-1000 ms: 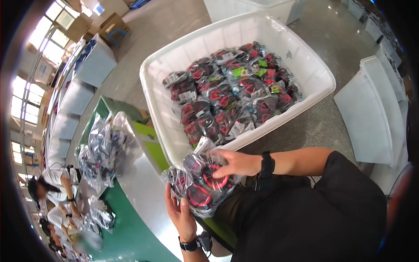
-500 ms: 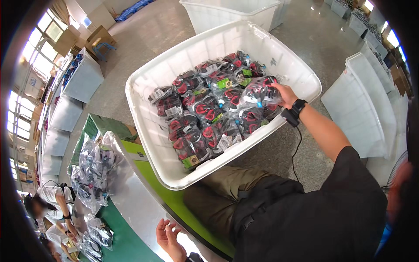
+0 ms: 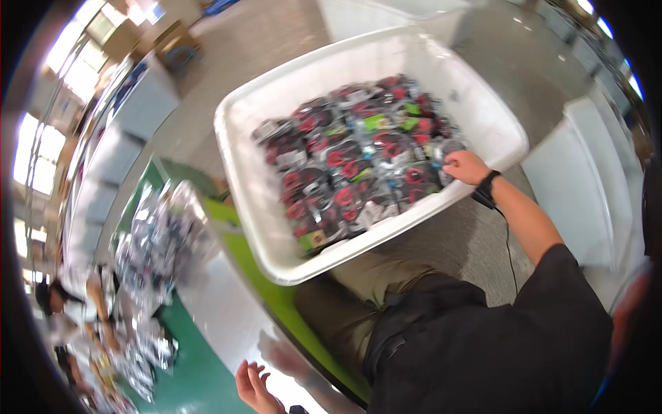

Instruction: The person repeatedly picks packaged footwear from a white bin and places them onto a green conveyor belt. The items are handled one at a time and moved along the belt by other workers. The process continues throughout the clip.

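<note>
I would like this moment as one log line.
right hand: at bags in bin, grip unclear | left hand: empty, near metal counter

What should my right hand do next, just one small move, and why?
I'd probably ease the right hand open: its fingers are at a plastic-bagged item that seems to lie beside other bagged items in the white bin, though blur hides how firmly it's gripped.

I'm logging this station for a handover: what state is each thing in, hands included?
White tub: open-topped, partly filled
Bagged goods: piled inside the tub
Bagged heap at left: loosely piled
Left hand: empty, fingers loosely curled
Right hand: at the bagged goods, fingers bent; grip unclear
Black wristband: on right wrist
</note>
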Available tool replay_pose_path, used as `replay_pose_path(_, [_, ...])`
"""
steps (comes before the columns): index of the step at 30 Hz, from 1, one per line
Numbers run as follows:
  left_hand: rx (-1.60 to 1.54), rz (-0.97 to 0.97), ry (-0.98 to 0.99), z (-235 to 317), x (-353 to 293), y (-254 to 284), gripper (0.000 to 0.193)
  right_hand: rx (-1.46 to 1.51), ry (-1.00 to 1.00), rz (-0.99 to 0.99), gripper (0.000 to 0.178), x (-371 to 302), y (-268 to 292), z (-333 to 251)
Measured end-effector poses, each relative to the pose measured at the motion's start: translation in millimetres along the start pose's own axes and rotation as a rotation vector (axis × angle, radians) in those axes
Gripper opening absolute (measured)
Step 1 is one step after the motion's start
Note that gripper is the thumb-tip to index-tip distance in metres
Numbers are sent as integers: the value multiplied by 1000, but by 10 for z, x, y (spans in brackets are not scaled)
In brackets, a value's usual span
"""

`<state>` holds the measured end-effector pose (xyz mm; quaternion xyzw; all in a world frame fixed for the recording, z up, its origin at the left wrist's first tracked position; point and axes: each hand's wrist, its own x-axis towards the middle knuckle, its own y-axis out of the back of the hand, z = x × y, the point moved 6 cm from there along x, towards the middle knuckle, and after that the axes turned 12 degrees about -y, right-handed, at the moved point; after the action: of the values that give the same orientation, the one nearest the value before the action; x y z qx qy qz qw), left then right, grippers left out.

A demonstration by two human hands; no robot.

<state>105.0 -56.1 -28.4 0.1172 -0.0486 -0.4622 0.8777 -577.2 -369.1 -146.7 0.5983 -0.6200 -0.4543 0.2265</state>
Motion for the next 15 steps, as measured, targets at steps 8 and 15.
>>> replay_pose_path(8, [293,271,-78,-277,11,1047,33,317,208,-184,27,-140,-828,-522])
replay_pose_path(15, [822,399,-101,-663,36,2175,46,277,245,-233,29,-328,-1236,-856])
